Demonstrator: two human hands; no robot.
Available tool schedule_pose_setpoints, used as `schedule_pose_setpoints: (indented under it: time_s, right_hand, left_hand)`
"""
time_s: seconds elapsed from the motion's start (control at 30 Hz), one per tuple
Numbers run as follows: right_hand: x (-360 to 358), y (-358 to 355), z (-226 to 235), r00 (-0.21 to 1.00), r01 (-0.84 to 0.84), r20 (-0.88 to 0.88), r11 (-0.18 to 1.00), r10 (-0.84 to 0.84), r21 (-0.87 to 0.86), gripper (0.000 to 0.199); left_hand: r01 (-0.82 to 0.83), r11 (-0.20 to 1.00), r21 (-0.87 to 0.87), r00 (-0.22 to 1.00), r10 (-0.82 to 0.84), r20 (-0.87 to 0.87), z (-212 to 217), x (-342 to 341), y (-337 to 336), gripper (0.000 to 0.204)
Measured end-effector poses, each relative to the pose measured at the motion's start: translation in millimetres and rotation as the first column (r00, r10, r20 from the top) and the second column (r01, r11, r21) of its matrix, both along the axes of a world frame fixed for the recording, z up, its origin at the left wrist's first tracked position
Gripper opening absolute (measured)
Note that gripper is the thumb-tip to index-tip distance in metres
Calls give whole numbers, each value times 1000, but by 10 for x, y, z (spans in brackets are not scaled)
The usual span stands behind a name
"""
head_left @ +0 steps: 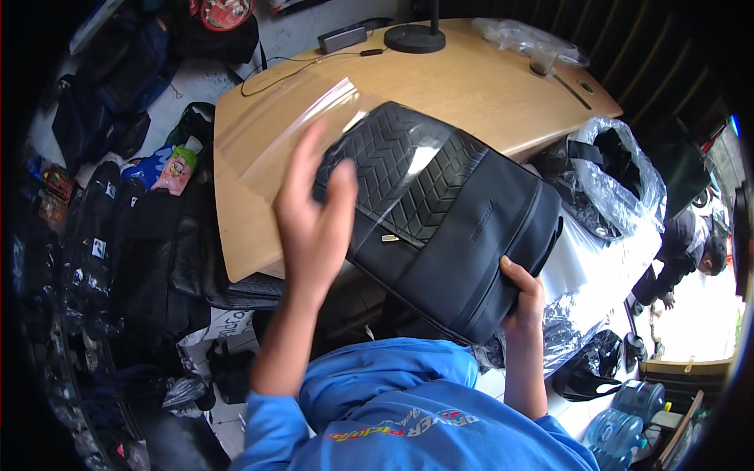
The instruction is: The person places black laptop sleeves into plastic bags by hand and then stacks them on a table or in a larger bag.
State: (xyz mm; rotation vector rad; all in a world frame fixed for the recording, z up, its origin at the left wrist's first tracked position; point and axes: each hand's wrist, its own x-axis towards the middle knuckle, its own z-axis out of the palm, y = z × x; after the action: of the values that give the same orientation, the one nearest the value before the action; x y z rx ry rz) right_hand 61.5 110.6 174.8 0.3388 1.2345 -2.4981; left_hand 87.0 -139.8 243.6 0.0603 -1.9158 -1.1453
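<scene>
A black backpack with a chevron-embossed panel and a small metal zip pull lies tilted across the near edge of the desk. My right hand grips its lower right end, thumb on top and fingers underneath. Over the bag's far left side my left hand is raised, slightly blurred, its fingers apart and holding nothing. Clear plastic film spreads on the desk beyond that hand. A glare streak on the chevron panel suggests the film may reach over the bag, but I cannot tell how far.
The wooden desk carries a black lamp base, a power adapter, a cable and a plastic cup. Plastic-wrapped bags stand at right, dark bags at left. Water jugs sit lower right; another person bends beyond.
</scene>
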Motion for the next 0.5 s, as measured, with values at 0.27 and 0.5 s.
schedule_pose_setpoints:
  time_s: [0.27,0.5]
  right_hand:
    - [-182,34,-21,987,-116,-111,993,118,28,39]
    - [-293,94,-49,979,-113,-165,991,122,65,49]
  left_hand:
    - [539,647,-540,798,-187,572,-156,-2141,-280,40]
    - [750,563,-346,532,-204,821,-195,-2449,-129,51]
